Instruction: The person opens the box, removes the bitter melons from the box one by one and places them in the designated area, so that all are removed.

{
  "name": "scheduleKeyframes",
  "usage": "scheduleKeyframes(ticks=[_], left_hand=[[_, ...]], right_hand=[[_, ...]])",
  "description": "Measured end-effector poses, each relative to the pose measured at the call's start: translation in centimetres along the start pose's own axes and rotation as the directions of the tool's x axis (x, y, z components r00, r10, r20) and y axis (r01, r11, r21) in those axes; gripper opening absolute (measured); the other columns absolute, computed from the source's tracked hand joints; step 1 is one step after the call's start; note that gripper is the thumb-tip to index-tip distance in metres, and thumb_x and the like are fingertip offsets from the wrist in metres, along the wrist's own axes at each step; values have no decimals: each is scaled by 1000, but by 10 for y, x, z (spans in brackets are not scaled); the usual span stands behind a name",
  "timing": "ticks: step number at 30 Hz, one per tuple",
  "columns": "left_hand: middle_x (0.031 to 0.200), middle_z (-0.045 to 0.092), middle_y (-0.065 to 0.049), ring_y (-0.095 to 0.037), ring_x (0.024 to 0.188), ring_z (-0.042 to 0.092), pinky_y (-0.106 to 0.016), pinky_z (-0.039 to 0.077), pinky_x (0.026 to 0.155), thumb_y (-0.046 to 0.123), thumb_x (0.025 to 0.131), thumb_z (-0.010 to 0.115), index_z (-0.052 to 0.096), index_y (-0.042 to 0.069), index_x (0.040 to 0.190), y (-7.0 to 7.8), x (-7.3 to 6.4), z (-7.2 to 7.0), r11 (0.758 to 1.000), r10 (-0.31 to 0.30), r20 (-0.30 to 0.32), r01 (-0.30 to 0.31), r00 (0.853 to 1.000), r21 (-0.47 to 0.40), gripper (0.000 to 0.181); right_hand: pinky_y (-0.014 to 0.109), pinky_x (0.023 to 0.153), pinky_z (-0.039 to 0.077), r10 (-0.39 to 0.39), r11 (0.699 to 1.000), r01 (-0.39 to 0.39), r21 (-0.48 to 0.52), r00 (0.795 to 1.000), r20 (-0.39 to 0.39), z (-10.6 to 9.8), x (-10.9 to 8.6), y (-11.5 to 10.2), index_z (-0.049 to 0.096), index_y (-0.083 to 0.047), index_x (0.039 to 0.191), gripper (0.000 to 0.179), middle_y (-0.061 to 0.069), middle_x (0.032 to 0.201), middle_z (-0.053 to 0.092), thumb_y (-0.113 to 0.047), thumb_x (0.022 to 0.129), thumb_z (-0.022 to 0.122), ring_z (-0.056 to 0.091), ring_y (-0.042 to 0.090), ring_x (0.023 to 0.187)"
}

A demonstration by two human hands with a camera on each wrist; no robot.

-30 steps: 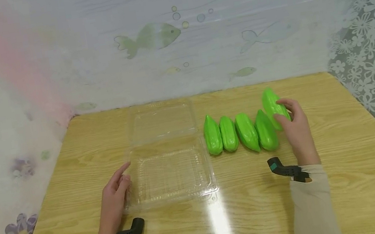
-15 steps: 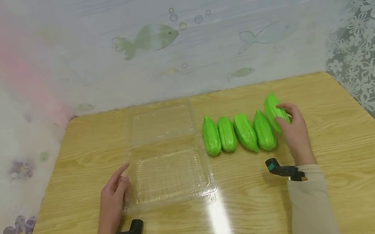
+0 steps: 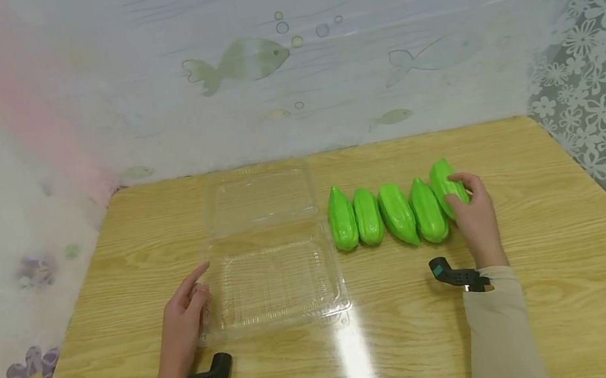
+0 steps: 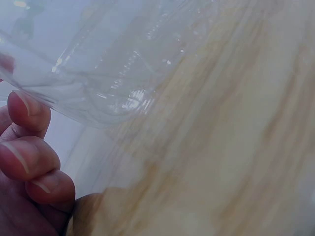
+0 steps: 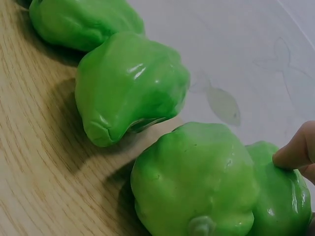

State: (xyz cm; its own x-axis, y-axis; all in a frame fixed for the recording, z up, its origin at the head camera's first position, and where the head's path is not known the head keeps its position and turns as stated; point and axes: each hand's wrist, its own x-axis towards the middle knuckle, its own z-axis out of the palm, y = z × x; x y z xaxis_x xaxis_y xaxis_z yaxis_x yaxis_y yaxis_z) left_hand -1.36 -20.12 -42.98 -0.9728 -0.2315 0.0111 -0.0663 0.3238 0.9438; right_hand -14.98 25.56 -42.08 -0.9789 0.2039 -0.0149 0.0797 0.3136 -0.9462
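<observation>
On the table lies a row of several glossy green, lobed, long vegetables [image 3: 397, 214]. At the row's right end my right hand [image 3: 475, 208] grips one green vegetable [image 3: 443, 179] between thumb and fingers. It leans beside its neighbour [image 3: 429, 210], its lower end partly hidden by my hand. In the right wrist view, a fingertip [image 5: 298, 150] presses on that vegetable [image 5: 280, 196]. A clear plastic clamshell container [image 3: 336, 276] stands open at the left. My left hand [image 3: 181, 314] rests against its left side, index finger extended; in the left wrist view bent fingers [image 4: 32, 157] lie under the rim [image 4: 98, 118].
The container's lid [image 3: 312, 191] lies folded back toward the far wall. A wood-grain table [image 3: 411, 344] carries everything, its far edge against a wall [image 3: 345, 116] printed with fish. Black camera mounts [image 3: 213, 375] sit at both wrists.
My right hand has drawn the end vegetable slightly toward me and leftward, closer to the row. The left hand and container stay in place.
</observation>
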Motion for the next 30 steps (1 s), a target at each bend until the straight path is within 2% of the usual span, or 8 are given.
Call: scheduleKeyframes(ticks=[4, 8, 13, 17, 22, 30], left_hand=[[65, 44, -4, -16, 48, 40, -30, 37, 46, 30, 94, 46, 48, 24, 129, -8, 2, 1, 1000, 7, -11, -7, 1000, 9, 35], [65, 44, -4, -16, 48, 39, -30, 37, 46, 30, 94, 46, 49, 25, 127, -10, 3, 1, 1000, 6, -22, -6, 1000, 8, 34], [64, 43, -3, -15, 48, 39, -30, 37, 46, 25, 94, 46, 48, 19, 129, -6, 2, 1, 1000, 19, -6, -19, 1000, 0, 35], [64, 43, -3, -14, 48, 39, -29, 37, 45, 22, 95, 45, 47, 16, 129, -7, 3, 1, 1000, 25, -4, -25, 1000, 1, 35], [65, 44, -4, -16, 48, 40, -29, 37, 46, 28, 94, 46, 49, 23, 128, -12, 5, 2, 1000, 9, -22, -8, 1000, 12, 35], [66, 44, -5, -16, 48, 39, -30, 37, 45, 29, 94, 46, 50, 22, 127, -14, 5, 3, 1000, 24, -25, -23, 999, 16, 35]], right_hand=[[45, 91, 32, 2, 1000, -2, -10, 1000, 0, -1, 0, 3, 37, -17, 132, 40, 8, 142, 23, -23, 92, 43, 32, 27, 118], [45, 91, 33, 8, 1000, -8, -8, 1000, 5, -2, 0, 6, 36, -18, 132, 41, 10, 141, 25, -23, 92, 42, 33, 28, 118], [48, 93, 29, 16, 1000, -15, -5, 999, 32, -3, 0, 10, 30, -17, 135, 43, 15, 141, 23, -25, 93, 39, 29, 30, 121], [52, 95, 25, 29, 999, -27, -35, 998, 55, -2, 1, 11, 24, -17, 138, 48, 16, 142, 22, -29, 94, 38, 27, 34, 124], [52, 95, 25, 62, 996, -58, -67, 996, 60, -1, 1, 11, 21, -18, 141, 54, 16, 141, 23, -35, 93, 39, 28, 35, 123], [55, 94, 25, 86, 988, -74, -135, 992, 89, -2, 2, 13, 17, -14, 142, 67, 22, 139, 24, -50, 90, 39, 28, 40, 122]])
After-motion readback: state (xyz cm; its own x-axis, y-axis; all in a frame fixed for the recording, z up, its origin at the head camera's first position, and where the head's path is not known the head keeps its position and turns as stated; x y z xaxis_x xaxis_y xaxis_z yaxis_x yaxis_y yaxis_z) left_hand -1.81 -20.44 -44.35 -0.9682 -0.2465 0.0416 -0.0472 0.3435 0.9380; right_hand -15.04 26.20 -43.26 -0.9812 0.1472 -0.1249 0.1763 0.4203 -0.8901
